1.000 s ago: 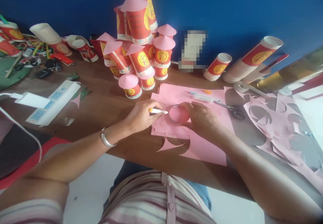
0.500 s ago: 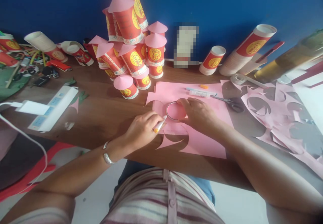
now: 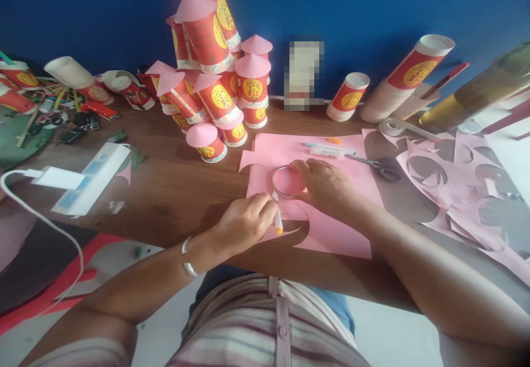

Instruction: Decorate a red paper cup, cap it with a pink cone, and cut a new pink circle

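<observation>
The left hand [image 3: 245, 223] is closed around a pen [image 3: 276, 218], with the tip touching the pink paper [image 3: 331, 234] just below a ring [image 3: 285, 181]. The right hand [image 3: 327, 186] lies on the paper and its fingers press the right edge of the ring, which sits flat on the sheet. A bracelet [image 3: 188, 259] is on the left wrist. The paper lies on the brown worktop [image 3: 174, 185], and it has round cuts at its near edge. Behind the right hand there are a glue stick [image 3: 327, 152] and scissors [image 3: 379, 167], both on the sheet. To the right, pink scraps [image 3: 467, 190] with round holes cover the worktop, with a tape roll [image 3: 391, 127] near them. Behind the paper stands a pile of red cups [image 3: 219, 80] with pink cone tops. Far left lies a white power strip [image 3: 93, 176].
</observation>
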Demonstrator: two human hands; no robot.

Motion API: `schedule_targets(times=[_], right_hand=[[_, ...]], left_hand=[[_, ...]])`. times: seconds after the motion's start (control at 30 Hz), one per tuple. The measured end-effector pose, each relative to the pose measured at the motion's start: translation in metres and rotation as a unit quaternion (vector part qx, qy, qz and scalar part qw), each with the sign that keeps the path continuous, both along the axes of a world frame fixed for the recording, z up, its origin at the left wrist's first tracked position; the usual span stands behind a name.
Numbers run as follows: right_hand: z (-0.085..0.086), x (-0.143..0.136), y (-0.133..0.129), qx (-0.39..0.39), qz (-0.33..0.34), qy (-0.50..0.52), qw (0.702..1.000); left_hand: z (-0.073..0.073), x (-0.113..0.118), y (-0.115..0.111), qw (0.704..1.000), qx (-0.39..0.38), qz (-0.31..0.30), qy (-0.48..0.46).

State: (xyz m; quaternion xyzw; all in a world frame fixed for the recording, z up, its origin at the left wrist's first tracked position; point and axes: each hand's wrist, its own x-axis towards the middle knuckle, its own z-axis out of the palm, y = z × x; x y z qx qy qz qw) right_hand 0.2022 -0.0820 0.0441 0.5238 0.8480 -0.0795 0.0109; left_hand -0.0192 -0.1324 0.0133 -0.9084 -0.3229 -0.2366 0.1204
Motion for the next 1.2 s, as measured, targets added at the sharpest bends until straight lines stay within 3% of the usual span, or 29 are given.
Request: schedule_targets(times=[0.47,0.87,1.0,1.2], right_hand=[[-0.009,0.004,0.001,0.027,0.021,0.001,0.999],[0.006,-0.004,0.001,-0.034,-0.003,-0.025,0.999],[0.006,-0.003,0.000,-0.026,-0.002,-0.009,1.000],[-0.002,0.002,-0.001,-0.014,0.000,0.016,1.000]], left_hand=[[0.001,0.009,-0.008,1.000,-0.014,-0.024,0.001],[-0.001,0.016,-0.007,0.997,-0.030,-0.044,-0.063],[0.004,0.008,-0.006,0.994,-0.034,-0.037,-0.095],[0.021,-0.027,-0.004,0.984,-0.020,-0.007,-0.176]])
